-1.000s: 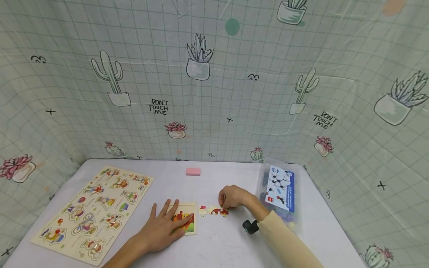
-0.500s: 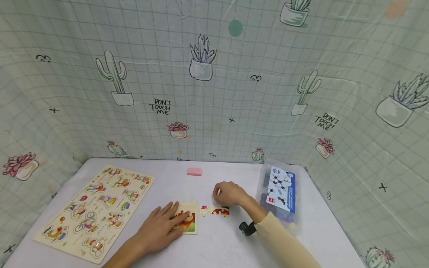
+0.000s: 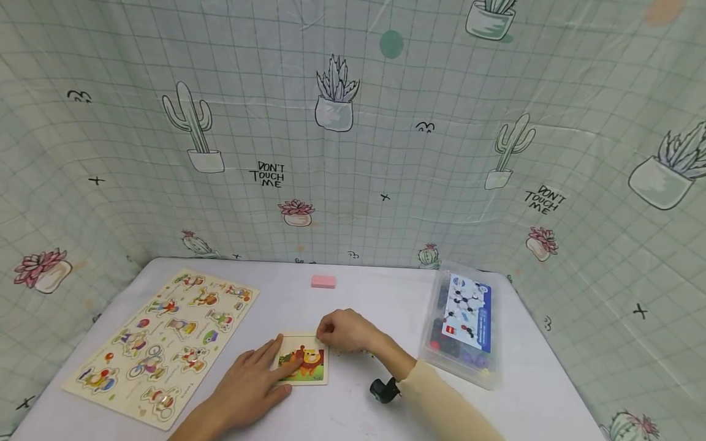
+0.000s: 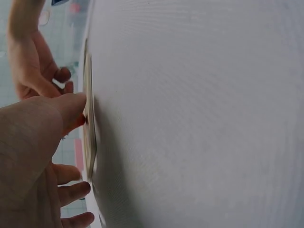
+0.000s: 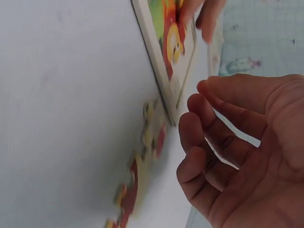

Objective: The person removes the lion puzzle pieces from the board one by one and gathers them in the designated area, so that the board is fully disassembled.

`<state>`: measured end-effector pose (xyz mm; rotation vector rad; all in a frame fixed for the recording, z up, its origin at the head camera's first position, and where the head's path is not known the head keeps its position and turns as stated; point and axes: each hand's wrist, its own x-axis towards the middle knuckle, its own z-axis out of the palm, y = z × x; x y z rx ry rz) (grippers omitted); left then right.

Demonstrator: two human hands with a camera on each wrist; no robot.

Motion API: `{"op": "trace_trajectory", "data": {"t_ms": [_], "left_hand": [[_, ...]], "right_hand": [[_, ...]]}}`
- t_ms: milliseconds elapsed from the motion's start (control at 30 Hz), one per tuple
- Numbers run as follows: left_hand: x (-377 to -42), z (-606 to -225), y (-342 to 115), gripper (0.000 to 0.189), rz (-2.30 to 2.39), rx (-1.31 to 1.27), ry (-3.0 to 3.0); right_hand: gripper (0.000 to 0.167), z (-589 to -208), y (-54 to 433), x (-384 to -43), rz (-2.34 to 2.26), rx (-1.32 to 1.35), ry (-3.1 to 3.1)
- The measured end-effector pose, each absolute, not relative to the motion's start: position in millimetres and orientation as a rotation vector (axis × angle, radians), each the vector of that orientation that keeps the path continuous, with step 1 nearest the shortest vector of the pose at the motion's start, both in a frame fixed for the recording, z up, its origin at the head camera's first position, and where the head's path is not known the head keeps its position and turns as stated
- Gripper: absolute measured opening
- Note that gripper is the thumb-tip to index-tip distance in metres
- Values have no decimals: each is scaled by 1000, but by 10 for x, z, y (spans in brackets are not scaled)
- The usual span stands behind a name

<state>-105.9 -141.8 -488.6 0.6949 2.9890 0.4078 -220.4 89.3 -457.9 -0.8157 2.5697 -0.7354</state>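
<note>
A small wooden puzzle tray lies on the white table, bearing a lion picture. My left hand rests at its left side with fingers spread, the index finger lying across the picture. At the tray's upper right corner is my right hand, fingers curled and thumb tip against the index finger. Nothing shows between those fingertips in the right wrist view. Under this hand lie loose puzzle pieces, one with a pink flower and a joined red-brown group; the hand mostly covers them in the head view.
A large wooden board of cartoon figures lies at left. Toward the back sits a pink block. At right stands a clear plastic case with a blue-and-white label. A black camera is beside my right sleeve.
My right hand has moved left from above the loose pieces to the tray's upper right corner. My left hand has slid slightly left, uncovering more of the lion picture.
</note>
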Motion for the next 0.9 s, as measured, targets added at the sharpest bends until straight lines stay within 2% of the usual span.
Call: {"op": "trace_trajectory", "data": {"t_ms": [167,333,700,900], "left_hand": [[-1059,-4897,-1394,49,386,666,2977],[-1054,-4908,-1393,47,400,675,2978],[-1093,-4885,-1419,44,466,712,2961],[-1113,-4896,-1420,43,492,703,2945]], "right_hand": [[11,-4622,708,-2142,-729,-905,2528],[20,-4668,593,-2091,-706,-979,2503],[28,-4772,510,-1977,-564,-1219,2573],[29,-4808,496,-1976,-567,-1228,2588]]}}
